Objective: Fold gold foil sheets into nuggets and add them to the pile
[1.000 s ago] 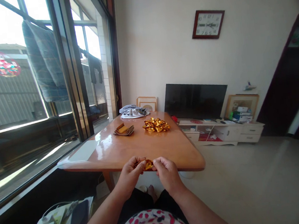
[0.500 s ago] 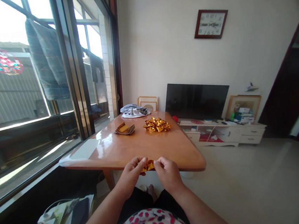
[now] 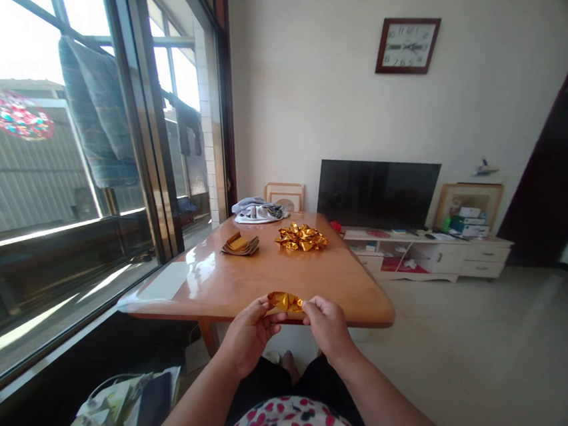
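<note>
We pinch a folded gold foil piece (image 3: 285, 301) between our left hand (image 3: 248, 330) and right hand (image 3: 329, 324), fingertips closed on its ends, over the worktop (image 3: 290, 279) near edge. It looks light, crinkly, easily crushed. At twelve o'clock lies a heap of folded gold pieces (image 3: 301, 237).

A glossy wooden bench (image 3: 280, 277) with rounded corners was seen standing beside the window. A pile of crumpled gold foil pieces (image 3: 301, 237) lay on it towards the far end. Just to the left of that pile, a small stack of flat brown and gold sheets (image 3: 239, 245) was laid, apart from it. Beyond the pile, at the far edge, a bundle of folded cloth (image 3: 260, 210) was placed. A pale, sunlit patch (image 3: 163, 286) was seen at the near left corner, well apart from the pile; whether it was a sheet or only glare could not be told.
</note>
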`<state>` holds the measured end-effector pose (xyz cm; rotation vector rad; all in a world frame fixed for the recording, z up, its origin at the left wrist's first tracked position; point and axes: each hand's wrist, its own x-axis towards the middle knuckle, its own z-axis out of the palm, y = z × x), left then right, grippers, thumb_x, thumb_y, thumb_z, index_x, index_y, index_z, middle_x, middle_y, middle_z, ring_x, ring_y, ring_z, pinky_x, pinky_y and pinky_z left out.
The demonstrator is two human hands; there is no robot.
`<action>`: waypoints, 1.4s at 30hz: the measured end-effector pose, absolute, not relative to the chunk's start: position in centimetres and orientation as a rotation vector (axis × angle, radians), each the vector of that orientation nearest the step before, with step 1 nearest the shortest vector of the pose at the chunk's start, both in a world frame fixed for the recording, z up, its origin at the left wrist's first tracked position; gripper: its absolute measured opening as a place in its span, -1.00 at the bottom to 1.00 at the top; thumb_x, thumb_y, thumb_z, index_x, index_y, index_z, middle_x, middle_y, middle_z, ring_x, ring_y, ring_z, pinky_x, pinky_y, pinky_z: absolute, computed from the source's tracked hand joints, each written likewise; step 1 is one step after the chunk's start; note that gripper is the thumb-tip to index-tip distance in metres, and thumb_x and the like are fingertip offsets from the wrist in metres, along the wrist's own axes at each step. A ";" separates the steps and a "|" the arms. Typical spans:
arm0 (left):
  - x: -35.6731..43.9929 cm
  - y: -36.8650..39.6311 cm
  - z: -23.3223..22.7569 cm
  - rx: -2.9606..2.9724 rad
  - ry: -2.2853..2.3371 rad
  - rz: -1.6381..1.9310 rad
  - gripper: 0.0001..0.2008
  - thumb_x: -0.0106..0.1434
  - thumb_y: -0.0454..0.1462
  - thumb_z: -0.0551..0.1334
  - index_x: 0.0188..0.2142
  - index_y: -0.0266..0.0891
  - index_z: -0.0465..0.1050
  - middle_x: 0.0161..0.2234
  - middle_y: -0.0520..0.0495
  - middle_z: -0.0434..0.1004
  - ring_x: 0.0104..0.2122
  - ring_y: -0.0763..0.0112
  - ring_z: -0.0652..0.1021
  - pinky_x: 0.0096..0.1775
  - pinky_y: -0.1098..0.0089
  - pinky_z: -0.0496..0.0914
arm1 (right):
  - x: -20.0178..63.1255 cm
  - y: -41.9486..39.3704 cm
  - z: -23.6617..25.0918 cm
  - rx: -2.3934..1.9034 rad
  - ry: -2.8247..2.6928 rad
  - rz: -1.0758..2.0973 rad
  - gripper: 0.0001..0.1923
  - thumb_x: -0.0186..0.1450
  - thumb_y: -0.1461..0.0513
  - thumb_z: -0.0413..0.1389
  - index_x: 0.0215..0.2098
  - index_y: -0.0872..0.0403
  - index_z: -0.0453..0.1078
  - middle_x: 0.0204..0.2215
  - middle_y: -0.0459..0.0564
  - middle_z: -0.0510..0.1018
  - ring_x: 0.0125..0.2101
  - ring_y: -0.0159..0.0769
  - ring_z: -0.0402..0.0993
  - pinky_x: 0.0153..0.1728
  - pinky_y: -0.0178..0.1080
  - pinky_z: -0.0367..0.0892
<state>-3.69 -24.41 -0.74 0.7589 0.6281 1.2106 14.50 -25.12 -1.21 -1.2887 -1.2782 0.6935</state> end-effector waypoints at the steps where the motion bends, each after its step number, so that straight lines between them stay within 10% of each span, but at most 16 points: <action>1: -3.7 -24.5 -0.7 0.759 0.610 1.203 -0.82 0.35 -0.31 0.25 -0.07 -0.28 0.46 -0.21 -0.16 0.62 -0.25 0.33 0.66 -0.35 0.48 0.50 | 14.4 -25.1 -1.3 -1.279 -1.242 0.754 -0.68 0.26 0.07 0.10 -0.58 0.05 0.32 -0.66 -0.15 0.41 -0.57 -0.35 0.26 -0.52 -0.33 0.13; 32: -3.2 -24.7 0.1 0.806 0.615 1.191 -0.78 0.29 -0.20 0.35 -0.13 -0.29 0.52 -0.22 -0.13 0.63 -0.36 0.46 0.62 -0.41 0.55 0.44 | 14.2 -25.1 -1.5 -1.264 -1.105 1.018 -0.71 0.19 0.04 0.08 -0.54 0.06 0.36 -0.72 -0.16 0.35 -0.74 -0.45 0.08 -0.70 -0.34 -0.03; 42: -3.8 -24.3 -0.3 1.335 1.038 1.447 -0.61 0.19 0.00 0.37 -0.20 -0.27 0.54 -0.45 0.00 0.54 -0.48 0.44 0.48 -0.47 0.49 0.31 | 14.5 -25.6 -1.4 -1.326 -1.424 0.376 -0.64 0.33 0.03 0.06 -0.55 0.03 0.30 -0.58 -0.10 0.43 -0.48 -0.31 0.31 -0.42 -0.30 0.17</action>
